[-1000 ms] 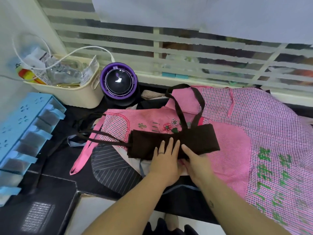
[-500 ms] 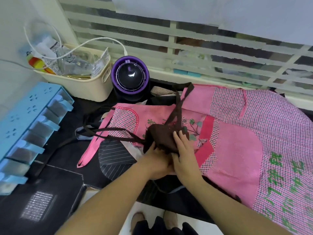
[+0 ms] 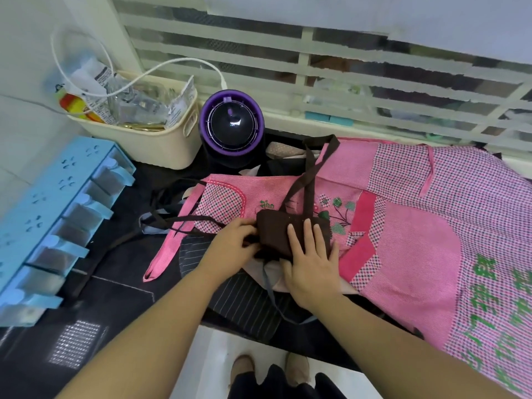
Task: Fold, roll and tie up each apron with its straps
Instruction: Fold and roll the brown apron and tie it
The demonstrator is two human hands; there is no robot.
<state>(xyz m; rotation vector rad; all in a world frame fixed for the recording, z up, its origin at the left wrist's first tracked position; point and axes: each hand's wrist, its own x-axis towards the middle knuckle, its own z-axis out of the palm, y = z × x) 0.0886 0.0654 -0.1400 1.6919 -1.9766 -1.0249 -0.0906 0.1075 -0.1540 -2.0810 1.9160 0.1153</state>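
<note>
Head view — brown apron [image 3: 273, 230] half-hidden, perhaps rolled

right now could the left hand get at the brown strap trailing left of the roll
Probably yes: the brown strap lies bare on the pink apron right beside the left hand, nothing across it, while the right hand pins the brown roll.
</note>
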